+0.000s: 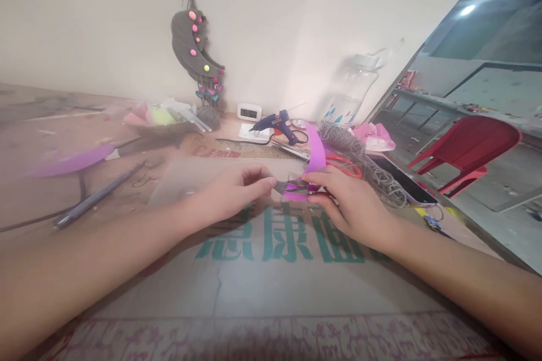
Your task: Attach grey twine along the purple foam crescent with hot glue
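A purple curved strip (316, 149) rises above my right hand, with its lower end between my two hands. Grey yarn (283, 186) covers that end. My left hand (237, 189) is closed in a pinch on the grey-wrapped tip of the strip. Opposite it, my right hand (347, 200) pinches grey yarn beside the purple strip, thumb and fingers close together; the exact hold is blurred. Behind the right hand lies a loose skein of grey yarn (368, 163). Scissors with red handles (345, 165) lie just behind the strip.
A blue glue gun (277, 124) and a white digital clock (249, 111) stand at the back. A bowl (158, 127) of coloured pieces is at left, near a grey rod (99, 194). A jug (351, 87), phone (400, 179) and red chair (470, 146) are at right. A decorated crescent (186, 39) hangs on the wall.
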A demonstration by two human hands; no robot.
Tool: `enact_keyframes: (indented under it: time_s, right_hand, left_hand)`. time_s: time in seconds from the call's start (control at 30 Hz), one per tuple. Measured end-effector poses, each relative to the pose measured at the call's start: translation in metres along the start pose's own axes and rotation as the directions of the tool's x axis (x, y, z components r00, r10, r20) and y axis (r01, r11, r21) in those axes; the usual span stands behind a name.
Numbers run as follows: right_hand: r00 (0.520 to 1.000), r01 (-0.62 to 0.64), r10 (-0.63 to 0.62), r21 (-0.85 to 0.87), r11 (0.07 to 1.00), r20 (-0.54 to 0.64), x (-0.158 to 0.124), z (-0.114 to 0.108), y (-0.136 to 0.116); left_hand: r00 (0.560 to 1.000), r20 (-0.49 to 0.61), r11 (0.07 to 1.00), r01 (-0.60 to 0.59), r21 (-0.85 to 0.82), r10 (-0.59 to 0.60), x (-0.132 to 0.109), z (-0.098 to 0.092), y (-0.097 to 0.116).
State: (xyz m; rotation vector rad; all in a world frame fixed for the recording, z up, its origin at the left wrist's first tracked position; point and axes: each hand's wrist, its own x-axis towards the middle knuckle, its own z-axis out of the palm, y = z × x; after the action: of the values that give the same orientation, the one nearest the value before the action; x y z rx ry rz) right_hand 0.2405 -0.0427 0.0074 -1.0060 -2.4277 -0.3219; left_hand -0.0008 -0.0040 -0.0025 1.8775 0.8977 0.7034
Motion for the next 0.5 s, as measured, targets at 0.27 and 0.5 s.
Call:
enact_keyframes:
  time_s: [0.27, 0.5]
  right_hand:
    - [0.999, 0.027, -0.03, -0.071, 0.997, -0.035, -0.0003, 0.0026, 0.0009]
    - [0.997, 0.058, -0.063, -0.089, 0.994, -0.052, -0.0007, 0.0045, 0.0008]
  left_hand:
    - [0.998, 0.048, 0.998, -0.037, -0.044, 0.039, -0.001, -0.0013, 0.0016]
    - [0.994, 0.097, 0.995, -0.047, -0.089, 0.056, 0.0016, -0.0015, -0.0035]
